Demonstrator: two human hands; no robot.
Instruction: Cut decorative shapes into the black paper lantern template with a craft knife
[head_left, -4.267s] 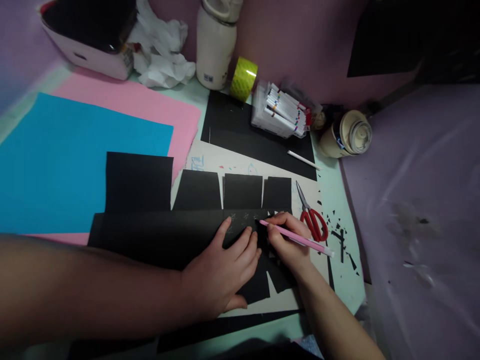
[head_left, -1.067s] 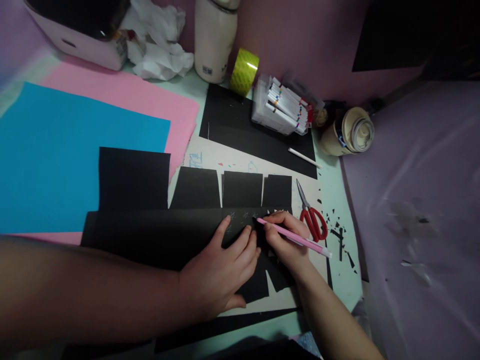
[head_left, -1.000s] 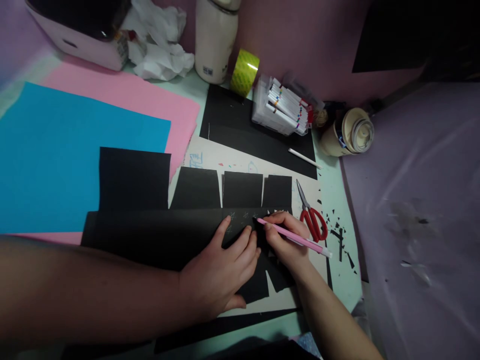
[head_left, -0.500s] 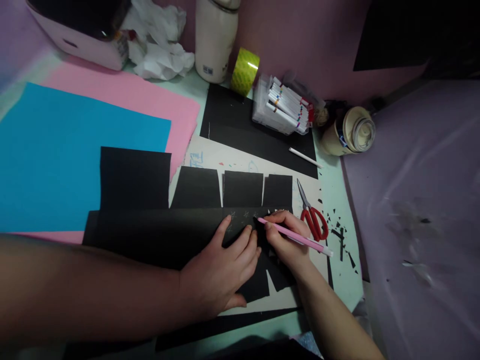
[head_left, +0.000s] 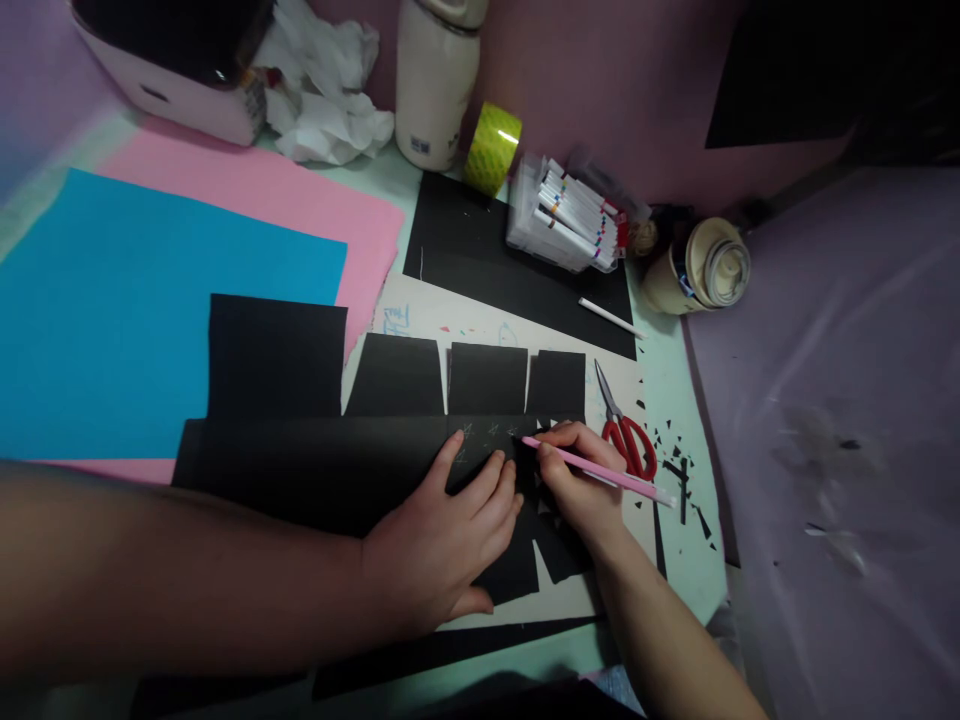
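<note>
Desk edge runs down the right side past the red scissors (head_left: 626,440), with black paper scraps (head_left: 679,470) scattered at 3 o'clock of the hands; little free room there. Open flat space lies at 9 to 10 o'clock on the blue sheet (head_left: 135,310) over the pink sheet (head_left: 300,205). At 12 o'clock the back is crowded: marker box (head_left: 566,215), yellow tape roll (head_left: 491,148), white bottle (head_left: 435,85), crumpled tissue (head_left: 326,85).

Black paper (head_left: 322,465) is matte, thin, cut into a long strip with square tabs along its top; faint star marks near the pen tip.

Left hand (head_left: 442,545) lies flat on the black paper, fingers slightly spread, pressing down. Right hand (head_left: 581,485) has fingers pinched tight on a slim pink pen (head_left: 600,472), tip touching the paper at 12 o'clock of the left fingertips.
</note>
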